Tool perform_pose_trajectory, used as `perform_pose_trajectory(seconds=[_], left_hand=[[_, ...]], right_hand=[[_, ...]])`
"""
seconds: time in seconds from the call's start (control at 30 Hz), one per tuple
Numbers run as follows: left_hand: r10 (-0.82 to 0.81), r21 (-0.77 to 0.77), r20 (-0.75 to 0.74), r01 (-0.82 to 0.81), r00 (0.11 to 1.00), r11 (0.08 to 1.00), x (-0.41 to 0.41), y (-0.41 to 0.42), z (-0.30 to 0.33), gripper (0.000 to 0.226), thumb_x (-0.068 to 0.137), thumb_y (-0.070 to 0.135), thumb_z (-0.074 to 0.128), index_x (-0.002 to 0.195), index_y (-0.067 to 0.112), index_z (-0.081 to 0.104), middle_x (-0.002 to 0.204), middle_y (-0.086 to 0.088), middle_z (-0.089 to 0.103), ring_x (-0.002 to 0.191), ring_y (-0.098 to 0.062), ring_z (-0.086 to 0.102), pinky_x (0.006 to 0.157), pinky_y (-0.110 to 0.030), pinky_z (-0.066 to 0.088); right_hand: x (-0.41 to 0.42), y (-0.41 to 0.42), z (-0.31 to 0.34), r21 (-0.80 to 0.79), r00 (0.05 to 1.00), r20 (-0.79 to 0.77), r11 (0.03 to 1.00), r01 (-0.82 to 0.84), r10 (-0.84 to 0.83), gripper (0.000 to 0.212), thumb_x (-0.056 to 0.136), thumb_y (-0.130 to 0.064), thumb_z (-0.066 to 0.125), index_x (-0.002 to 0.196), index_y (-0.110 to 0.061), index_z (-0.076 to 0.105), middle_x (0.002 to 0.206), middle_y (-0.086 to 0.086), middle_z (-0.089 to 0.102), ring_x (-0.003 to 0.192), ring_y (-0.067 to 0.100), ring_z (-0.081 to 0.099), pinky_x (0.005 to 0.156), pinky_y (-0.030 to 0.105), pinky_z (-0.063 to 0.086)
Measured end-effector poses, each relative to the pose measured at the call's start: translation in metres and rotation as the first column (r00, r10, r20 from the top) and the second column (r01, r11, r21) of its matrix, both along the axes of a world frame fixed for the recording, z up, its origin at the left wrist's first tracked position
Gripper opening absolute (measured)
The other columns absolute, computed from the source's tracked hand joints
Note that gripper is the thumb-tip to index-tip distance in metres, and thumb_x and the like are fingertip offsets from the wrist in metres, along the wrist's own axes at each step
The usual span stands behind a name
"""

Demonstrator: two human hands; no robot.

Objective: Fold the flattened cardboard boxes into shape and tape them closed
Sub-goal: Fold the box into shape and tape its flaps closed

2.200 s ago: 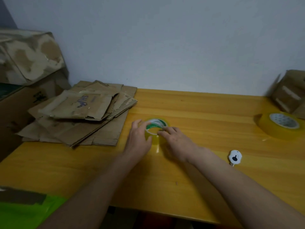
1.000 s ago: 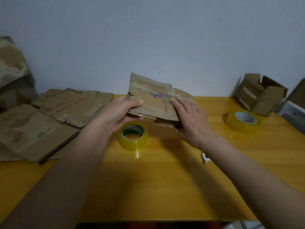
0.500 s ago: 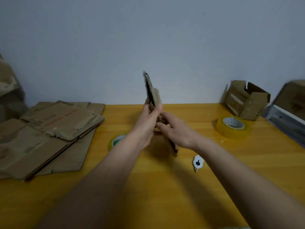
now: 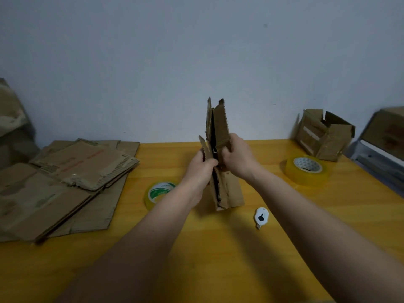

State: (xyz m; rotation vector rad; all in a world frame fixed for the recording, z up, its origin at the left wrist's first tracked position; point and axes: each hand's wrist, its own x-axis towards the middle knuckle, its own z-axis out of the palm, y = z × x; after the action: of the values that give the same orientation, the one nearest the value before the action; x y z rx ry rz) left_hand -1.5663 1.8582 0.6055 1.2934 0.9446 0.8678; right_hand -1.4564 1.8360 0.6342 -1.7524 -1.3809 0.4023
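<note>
Both hands grip one flattened brown cardboard box (image 4: 218, 136), held upright and edge-on above the yellow wooden table (image 4: 218, 248): the left hand (image 4: 202, 169) pinches the near layer, the right hand (image 4: 237, 159) clamps the far one, and a dark slit shows between. The worn, ragged edges look weak, so a hard pull apart could tear a crease rather than open it. The lower flaps hang near the green-cored roll of clear tape (image 4: 159, 193) and the small white cutter (image 4: 261, 217) and could knock them.
</note>
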Motion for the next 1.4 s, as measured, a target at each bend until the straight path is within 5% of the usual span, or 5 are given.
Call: perform_pose_trajectory(seconds=[0.33,0.87,1.07,1.17,1.4], left_hand=[[0.361,0.043,-0.113,-0.358,0.926,0.933,-0.038,0.033,0.042,0.020,0.095,0.023,0.058,0.106,0.007,0.062,0.100,-0.012,0.067,0.090,-0.029,0.065,0.078,-0.040,0.057],[0.128,0.145,-0.558,-0.055,0.820,0.988,-0.014,0.061,-0.008,0.030,0.099,0.028,0.052,0.114,0.004,0.061,0.089,-0.006,0.063,0.074,-0.020,0.059,0.049,-0.025,0.038],[0.280,0.290,-0.613,-0.119,0.739,0.950,-0.015,0.064,-0.031,0.050,0.094,0.033,0.060,0.133,0.005,0.045,0.128,-0.015,0.056,0.113,-0.032,0.056,0.088,-0.037,0.049],[0.522,0.729,-0.564,0.088,0.640,0.679,-0.021,0.047,-0.029,0.066,0.088,0.019,0.068,0.145,0.017,0.034,0.145,-0.005,0.039,0.131,-0.023,0.038,0.105,-0.032,0.038],[-0.018,0.559,-0.600,0.435,0.800,0.706,-0.053,0.024,-0.047,0.033,0.095,0.028,0.035,0.119,0.024,0.057,0.130,0.010,0.049,0.127,-0.004,0.039,0.105,-0.029,0.032]], right_hand=[[0.026,-0.024,0.046,0.000,0.997,0.060,0.998,0.055,-0.055,0.011,0.095,-0.008,0.045,0.098,-0.007,0.055,0.092,0.014,0.062,0.072,0.031,0.068,0.061,0.045,0.059],[0.060,-0.024,-0.018,-0.377,0.998,0.045,0.924,0.059,-0.046,0.016,0.090,-0.023,0.063,0.088,-0.012,0.052,0.075,0.007,0.058,0.055,0.015,0.049,0.043,0.024,0.036],[0.063,-0.014,-0.027,-0.348,0.998,0.001,0.936,0.054,-0.057,0.019,0.087,-0.016,0.063,0.098,-0.017,0.048,0.094,0.008,0.060,0.082,0.020,0.060,0.068,0.036,0.055],[0.063,-0.017,-0.027,-0.282,0.998,-0.063,0.960,0.010,-0.028,0.060,0.086,-0.007,0.063,0.136,-0.023,0.035,0.108,0.009,0.061,0.093,0.024,0.063,0.079,0.045,0.057],[0.071,-0.033,-0.029,-0.298,0.990,-0.118,0.948,-0.114,0.082,0.033,0.096,-0.009,0.052,0.124,-0.024,0.060,0.097,0.003,0.062,0.063,0.007,0.049,0.047,0.017,0.040]])
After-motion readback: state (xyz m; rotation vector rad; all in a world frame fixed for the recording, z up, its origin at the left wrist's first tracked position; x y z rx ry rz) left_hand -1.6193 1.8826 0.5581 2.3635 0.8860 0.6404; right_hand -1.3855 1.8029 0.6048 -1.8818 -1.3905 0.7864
